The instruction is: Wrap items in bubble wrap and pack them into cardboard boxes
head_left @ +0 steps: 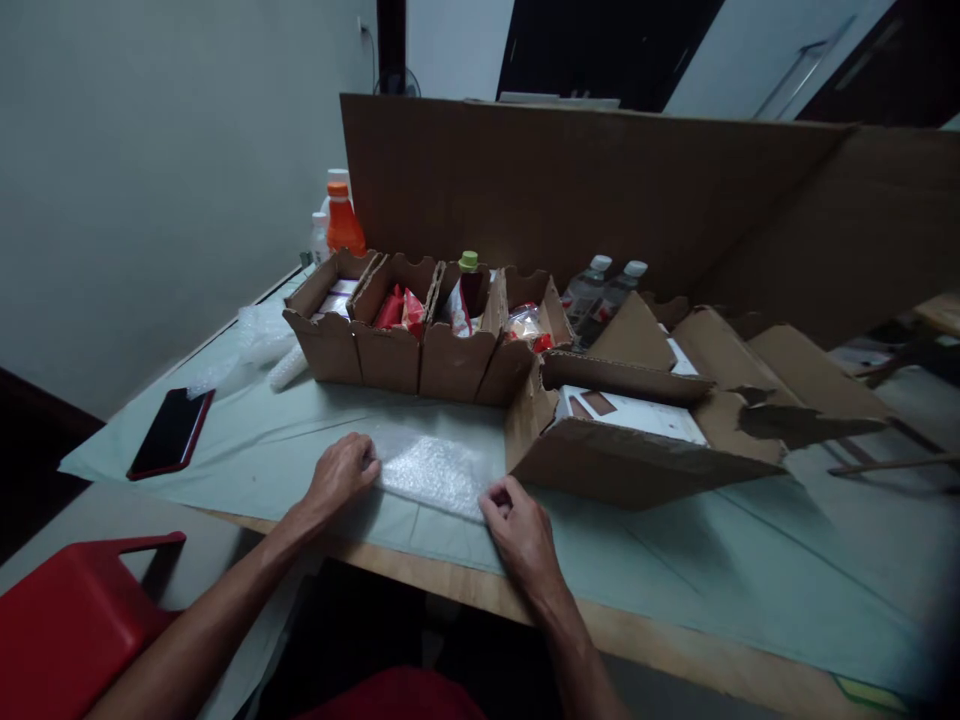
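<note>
A flat sheet of clear bubble wrap (435, 472) lies on the pale green cloth between my two hands, close to the table's front edge. At its left end, my left hand (346, 468) pinches the edge with fingers curled. Opposite, my right hand (519, 515) grips the lower right corner between thumb and fingers. Just beyond the sheet stands a row of cardboard bins, one with red packets (401, 310) inside. Right of the sheet, a larger cardboard box (645, 460) holds a white carton (630, 413).
A phone (171, 432) and crumpled bubble wrap (259, 335) lie on the left. Behind the bins are an orange bottle (345, 222) and clear bottles (589, 290), with a tall cardboard panel (562, 180) at the back. A red stool (82, 620) stands at the lower left.
</note>
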`<state>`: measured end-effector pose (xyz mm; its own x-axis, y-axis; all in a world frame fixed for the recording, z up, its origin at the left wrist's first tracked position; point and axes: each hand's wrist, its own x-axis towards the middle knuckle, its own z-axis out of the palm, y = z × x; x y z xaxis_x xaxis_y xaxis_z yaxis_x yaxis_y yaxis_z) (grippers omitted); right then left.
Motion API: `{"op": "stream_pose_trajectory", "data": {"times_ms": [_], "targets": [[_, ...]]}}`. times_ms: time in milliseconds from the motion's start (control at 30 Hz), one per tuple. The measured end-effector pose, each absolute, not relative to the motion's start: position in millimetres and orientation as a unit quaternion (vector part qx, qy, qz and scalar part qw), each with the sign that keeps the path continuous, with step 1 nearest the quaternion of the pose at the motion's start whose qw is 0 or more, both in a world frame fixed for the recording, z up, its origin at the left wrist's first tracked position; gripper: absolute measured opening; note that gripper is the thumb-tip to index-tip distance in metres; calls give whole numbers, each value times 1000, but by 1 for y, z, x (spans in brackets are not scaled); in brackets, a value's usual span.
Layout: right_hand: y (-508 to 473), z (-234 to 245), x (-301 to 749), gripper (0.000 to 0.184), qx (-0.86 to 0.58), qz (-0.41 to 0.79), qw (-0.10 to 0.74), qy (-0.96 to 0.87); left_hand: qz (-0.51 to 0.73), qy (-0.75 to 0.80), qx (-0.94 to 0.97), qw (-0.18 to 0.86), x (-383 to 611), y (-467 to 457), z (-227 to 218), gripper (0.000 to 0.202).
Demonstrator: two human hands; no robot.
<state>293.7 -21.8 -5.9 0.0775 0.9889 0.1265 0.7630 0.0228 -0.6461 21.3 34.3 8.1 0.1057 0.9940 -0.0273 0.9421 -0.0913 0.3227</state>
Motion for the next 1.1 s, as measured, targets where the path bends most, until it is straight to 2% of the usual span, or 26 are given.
{"op": "stream_pose_trajectory", "data": {"times_ms": [100, 200, 267, 333, 433, 533, 600, 700, 833, 967, 1100], "targets": [[-42, -1, 293, 8, -652, 265, 306, -641, 88, 663, 730, 140, 21, 42, 9, 12], [-64, 8, 295, 9, -637, 290, 263, -664, 82, 657, 734, 151, 20, 52, 10, 32], [-72, 13, 297, 11, -638, 256, 254, -680, 75, 651, 739, 157, 19, 58, 11, 47], [-71, 17, 297, 14, -636, 184, 266, -701, 64, 648, 742, 159, 19, 63, 13, 53], [-56, 14, 292, 23, -617, 67, 265, -738, 41, 651, 741, 157, 19, 65, 17, 40], [-35, 3, 284, 36, -629, -15, 204, -750, 21, 653, 740, 157, 22, 63, 17, 16], [-25, -4, 280, 37, -648, -34, 155, -745, 15, 651, 743, 156, 24, 61, 16, 11], [-21, -7, 280, 28, -653, -4, 120, -748, 19, 639, 755, 149, 26, 60, 17, 8], [-35, 5, 279, 24, -631, 106, 146, -754, 31, 608, 780, 144, 34, 72, 21, 10], [-58, 19, 276, 27, -608, 177, 156, -758, 68, 560, 815, 131, 57, 106, 24, 29], [-73, 24, 289, 25, -568, 157, 154, -793, 114, 522, 837, 117, 66, 123, 23, 45]]}}
